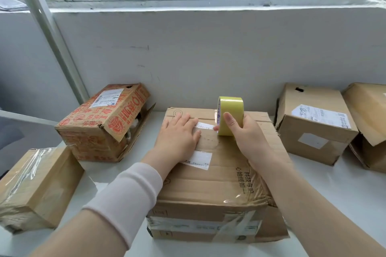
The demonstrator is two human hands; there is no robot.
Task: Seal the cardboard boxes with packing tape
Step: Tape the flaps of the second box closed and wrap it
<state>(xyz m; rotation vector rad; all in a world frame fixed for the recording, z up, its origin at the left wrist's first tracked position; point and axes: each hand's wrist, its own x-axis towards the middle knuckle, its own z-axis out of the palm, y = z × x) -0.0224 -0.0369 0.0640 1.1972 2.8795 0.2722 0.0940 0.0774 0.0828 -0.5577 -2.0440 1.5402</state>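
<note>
A large brown cardboard box (217,175) sits in front of me on the white table, flaps down, with old tape on its near side. My left hand (177,135) lies flat on its top, fingers straight, pressing beside a white label. My right hand (246,133) grips a roll of yellowish packing tape (229,115), held on edge against the box top near the far side. Whether a strip of tape runs from the roll under my left hand is hard to tell.
A red-printed box (100,125) with an open end flap lies at the left. A tape-wrapped box (35,185) sits at the near left. Two brown boxes (313,123) (369,123) stand at the right. A grey wall (208,52) runs close behind the table (338,190).
</note>
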